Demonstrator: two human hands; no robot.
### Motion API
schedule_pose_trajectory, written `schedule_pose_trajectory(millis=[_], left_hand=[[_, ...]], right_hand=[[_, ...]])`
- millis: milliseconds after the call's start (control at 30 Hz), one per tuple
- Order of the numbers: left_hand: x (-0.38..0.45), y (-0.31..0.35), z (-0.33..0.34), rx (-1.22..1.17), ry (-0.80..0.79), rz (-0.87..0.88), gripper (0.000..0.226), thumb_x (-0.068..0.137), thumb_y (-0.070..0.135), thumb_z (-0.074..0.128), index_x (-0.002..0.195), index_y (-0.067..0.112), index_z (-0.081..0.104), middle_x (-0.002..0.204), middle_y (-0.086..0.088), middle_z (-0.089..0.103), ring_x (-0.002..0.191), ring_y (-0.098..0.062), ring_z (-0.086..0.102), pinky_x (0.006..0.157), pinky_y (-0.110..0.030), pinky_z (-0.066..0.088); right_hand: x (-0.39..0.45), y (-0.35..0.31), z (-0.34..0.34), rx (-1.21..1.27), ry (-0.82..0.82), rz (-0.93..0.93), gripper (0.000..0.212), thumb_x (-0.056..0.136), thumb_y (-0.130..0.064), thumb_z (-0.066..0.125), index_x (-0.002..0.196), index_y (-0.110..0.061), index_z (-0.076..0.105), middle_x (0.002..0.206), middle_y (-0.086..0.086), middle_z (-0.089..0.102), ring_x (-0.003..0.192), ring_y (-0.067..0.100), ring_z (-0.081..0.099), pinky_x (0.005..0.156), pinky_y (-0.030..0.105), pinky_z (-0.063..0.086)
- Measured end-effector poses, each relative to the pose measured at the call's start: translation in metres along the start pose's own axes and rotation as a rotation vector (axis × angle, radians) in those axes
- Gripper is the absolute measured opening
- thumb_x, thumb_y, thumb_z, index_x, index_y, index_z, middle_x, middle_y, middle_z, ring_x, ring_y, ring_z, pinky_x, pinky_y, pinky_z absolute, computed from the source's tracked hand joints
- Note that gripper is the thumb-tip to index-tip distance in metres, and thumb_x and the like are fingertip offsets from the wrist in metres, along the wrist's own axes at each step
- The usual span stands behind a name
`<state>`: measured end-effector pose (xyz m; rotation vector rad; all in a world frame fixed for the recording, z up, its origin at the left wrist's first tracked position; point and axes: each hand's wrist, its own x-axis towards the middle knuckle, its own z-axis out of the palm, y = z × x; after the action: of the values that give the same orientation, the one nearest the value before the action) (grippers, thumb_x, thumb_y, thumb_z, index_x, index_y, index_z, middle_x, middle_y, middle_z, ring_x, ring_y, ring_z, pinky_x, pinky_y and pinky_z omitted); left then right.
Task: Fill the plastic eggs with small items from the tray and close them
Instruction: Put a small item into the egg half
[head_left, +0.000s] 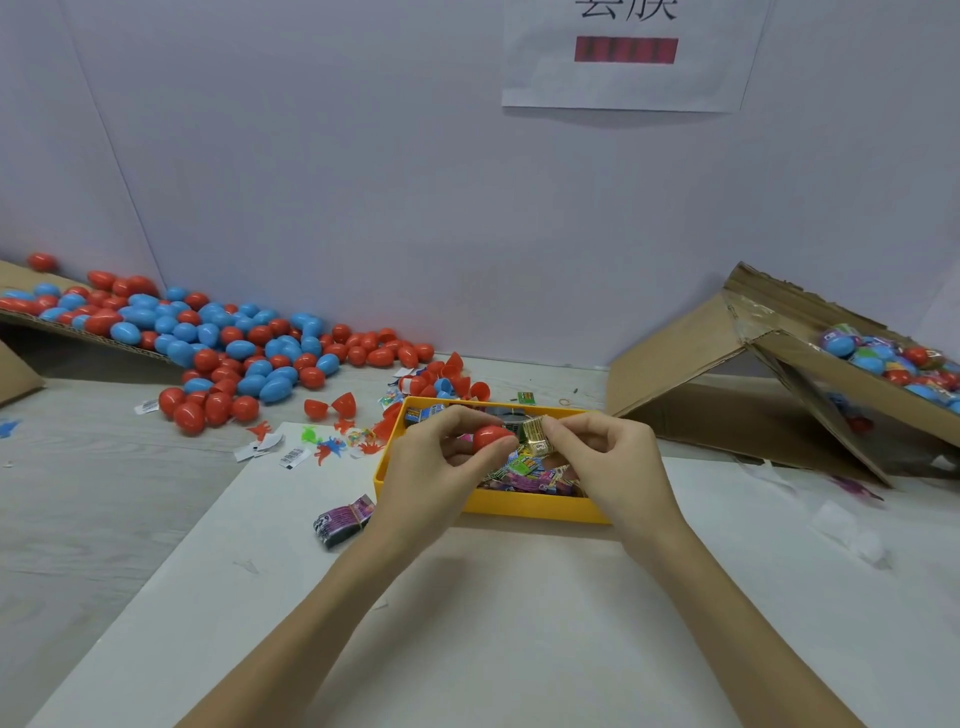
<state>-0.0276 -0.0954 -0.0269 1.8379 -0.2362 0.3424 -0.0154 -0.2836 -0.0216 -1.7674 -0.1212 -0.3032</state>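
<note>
Red plastic egg half (491, 437) gripped in the left hand (441, 457) — right hand (597, 449) pinching a gold foil packet (537, 435) at its mouth — heaps of empty red and blue eggs (223, 343) waiting beyond the left hand.

Head view, single camera: worn on the person's head, facing forward and down over the table (104, 519), close above both forearms (wide-angle, edges bowed). Field reaches the back wall (363, 182). No second view.
</note>
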Motion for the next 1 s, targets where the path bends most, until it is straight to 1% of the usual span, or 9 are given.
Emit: schedule_pose_trajectory(millis=[67, 133, 233, 400, 600, 800, 833, 933, 1000], left_hand=[[0.0002, 0.0023, 0.0001, -0.104, -0.051, -0.067, 0.031, 0.089, 0.031, 0.077, 0.119, 0.024, 0.073, 0.110, 0.009, 0.074, 0.104, -0.009, 0.071, 0.083, -0.020, 0.058], [0.0007, 0.0033, 0.0000, -0.158, -0.092, -0.109, 0.032, 0.093, 0.028, 0.073, 0.126, 0.026, 0.071, 0.117, 0.009, 0.072, 0.109, -0.008, 0.070, 0.085, -0.020, 0.058], [0.0006, 0.0034, -0.0004, -0.149, -0.091, -0.105, 0.034, 0.095, 0.024, 0.071, 0.129, 0.026, 0.069, 0.119, 0.009, 0.071, 0.110, -0.008, 0.069, 0.086, -0.019, 0.058], [0.0014, 0.0052, -0.0016, -0.139, 0.000, -0.027, 0.030, 0.092, 0.025, 0.074, 0.122, 0.024, 0.071, 0.108, 0.013, 0.076, 0.101, -0.005, 0.072, 0.086, -0.018, 0.057], [0.0006, 0.0028, 0.0005, -0.125, -0.034, -0.026, 0.027, 0.092, 0.026, 0.074, 0.118, 0.024, 0.072, 0.105, 0.012, 0.076, 0.102, -0.007, 0.071, 0.087, -0.023, 0.059], [0.0016, 0.0018, -0.0014, -0.126, -0.034, -0.039, 0.026, 0.092, 0.025, 0.075, 0.118, 0.024, 0.073, 0.105, 0.012, 0.076, 0.101, -0.006, 0.071, 0.087, -0.021, 0.058], [0.0014, 0.0016, -0.0008, -0.122, -0.039, -0.046, 0.026, 0.092, 0.025, 0.075, 0.118, 0.024, 0.073, 0.105, 0.011, 0.076, 0.101, -0.006, 0.071, 0.086, -0.021, 0.058], [0.0014, 0.0012, 0.0003, -0.120, -0.053, -0.067, 0.028, 0.091, 0.026, 0.075, 0.119, 0.023, 0.072, 0.108, 0.010, 0.075, 0.102, -0.006, 0.071, 0.086, -0.022, 0.059], [0.0017, 0.0013, -0.0003, -0.132, -0.059, -0.071, 0.029, 0.091, 0.025, 0.075, 0.120, 0.023, 0.072, 0.108, 0.010, 0.075, 0.102, -0.006, 0.071, 0.084, -0.020, 0.058]], right_hand=[[-0.0010, -0.0007, 0.0007, -0.022, -0.006, -0.001, 0.016, 0.094, -0.032, 0.073, 0.090, -0.018, 0.080, 0.078, -0.003, 0.078, 0.077, 0.013, 0.076, 0.067, 0.027, 0.058], [-0.0017, -0.0012, 0.0022, -0.041, 0.000, 0.000, 0.016, 0.093, -0.034, 0.073, 0.090, -0.019, 0.081, 0.079, -0.005, 0.078, 0.079, 0.012, 0.076, 0.071, 0.032, 0.062], [-0.0024, -0.0027, 0.0031, -0.073, 0.027, -0.023, 0.017, 0.093, -0.034, 0.074, 0.090, -0.018, 0.081, 0.078, -0.006, 0.078, 0.078, 0.009, 0.076, 0.070, 0.033, 0.064], [-0.0024, -0.0047, 0.0006, -0.186, 0.110, -0.099, 0.017, 0.093, -0.030, 0.074, 0.083, -0.019, 0.079, 0.071, -0.008, 0.076, 0.070, 0.006, 0.074, 0.064, 0.023, 0.059], [-0.0046, -0.0061, 0.0060, -0.152, 0.006, -0.096, 0.014, 0.096, -0.029, 0.071, 0.083, -0.026, 0.077, 0.076, -0.009, 0.077, 0.078, 0.006, 0.074, 0.067, 0.020, 0.060], [-0.0042, -0.0062, 0.0046, -0.111, 0.019, -0.062, 0.020, 0.098, -0.031, 0.068, 0.079, -0.031, 0.073, 0.075, -0.015, 0.076, 0.078, 0.002, 0.074, 0.058, 0.016, 0.057], [-0.0043, -0.0058, 0.0048, -0.113, 0.019, -0.058, 0.020, 0.098, -0.031, 0.068, 0.079, -0.030, 0.074, 0.075, -0.014, 0.076, 0.078, 0.002, 0.074, 0.058, 0.017, 0.057], [-0.0044, -0.0047, 0.0060, -0.121, 0.023, -0.052, 0.020, 0.098, -0.030, 0.068, 0.081, -0.024, 0.078, 0.074, -0.008, 0.076, 0.077, 0.008, 0.075, 0.066, 0.027, 0.061], [-0.0048, -0.0047, 0.0058, -0.122, 0.013, -0.056, 0.018, 0.097, -0.029, 0.069, 0.082, -0.025, 0.078, 0.074, -0.008, 0.077, 0.076, 0.009, 0.075, 0.069, 0.029, 0.061]])
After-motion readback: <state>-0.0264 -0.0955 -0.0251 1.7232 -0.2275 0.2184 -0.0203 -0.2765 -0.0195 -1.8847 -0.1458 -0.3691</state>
